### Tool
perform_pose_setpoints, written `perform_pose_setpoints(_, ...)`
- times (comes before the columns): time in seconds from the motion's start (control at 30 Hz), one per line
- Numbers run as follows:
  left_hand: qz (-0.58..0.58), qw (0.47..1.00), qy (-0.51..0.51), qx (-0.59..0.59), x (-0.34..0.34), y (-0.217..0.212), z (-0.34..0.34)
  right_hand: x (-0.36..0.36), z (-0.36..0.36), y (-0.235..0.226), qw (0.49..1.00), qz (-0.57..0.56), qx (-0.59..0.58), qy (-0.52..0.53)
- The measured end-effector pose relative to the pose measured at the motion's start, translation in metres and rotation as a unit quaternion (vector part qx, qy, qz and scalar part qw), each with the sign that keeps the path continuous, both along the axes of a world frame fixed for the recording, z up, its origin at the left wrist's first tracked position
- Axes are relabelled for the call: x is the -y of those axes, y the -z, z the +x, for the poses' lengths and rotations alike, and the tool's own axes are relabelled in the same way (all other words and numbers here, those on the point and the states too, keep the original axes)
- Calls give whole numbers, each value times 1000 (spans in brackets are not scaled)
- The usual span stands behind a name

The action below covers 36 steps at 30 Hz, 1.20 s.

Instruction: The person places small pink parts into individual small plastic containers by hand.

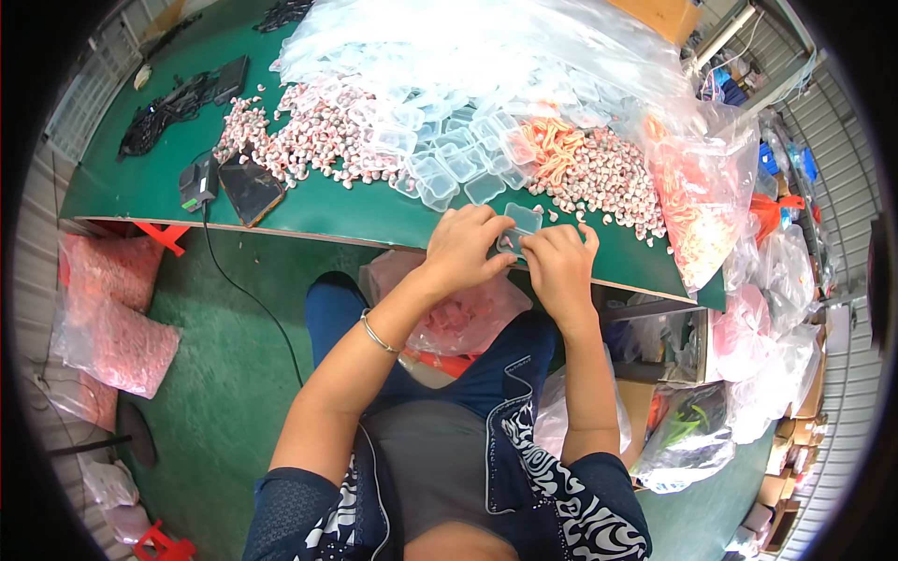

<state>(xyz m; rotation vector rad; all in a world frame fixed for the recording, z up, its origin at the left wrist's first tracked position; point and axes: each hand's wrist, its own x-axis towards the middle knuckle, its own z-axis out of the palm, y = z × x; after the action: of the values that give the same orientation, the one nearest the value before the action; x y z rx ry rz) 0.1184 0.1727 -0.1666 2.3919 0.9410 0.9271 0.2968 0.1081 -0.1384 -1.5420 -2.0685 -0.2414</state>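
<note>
Over the table's front edge, my left hand [465,245] and my right hand [559,262] grip a small clear plastic box [524,219] from both sides. Its lid stands up, away from me, and a small pinkish piece shows inside, partly hidden by my fingers. Just beyond my hands lies a heap of similar clear boxes [458,161]. To the left of it spreads a pile of small pink-and-grey pieces [323,140]. A second pile of such pieces [613,178] is at the right, beside a bundle of orange cords [552,145].
A clear bag of orange cords [697,201] stands at the table's right end. Left on the green table [122,192] are a small grey device [197,182], a dark tray [251,190] and black cables [168,117]. Filled pink bags [126,341] sit on the floor. A pink bag [468,313] lies near my lap.
</note>
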Motion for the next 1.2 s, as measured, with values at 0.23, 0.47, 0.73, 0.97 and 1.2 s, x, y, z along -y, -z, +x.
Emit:
perform_pose_setpoints(0.23,18,1000,-7,11,1,4,3,-1,10,-1,999,-33,-13,-26)
perform_pose_setpoints(0.47,35,999,-17,14,1,5,2,-45,33,-14,991,-21,-135,-17)
perform_pose_setpoints(0.73,48,999,-14,12,2,6,4,-142,52,10,987,79,-56,125)
perform_pose_setpoints(0.97,52,998,-12,26,2,7,4,-159,49,15,977,35,-113,177)
perform_pose_setpoints(1.2,63,997,-22,30,2,7,1,-112,50,11,969,113,-199,91)
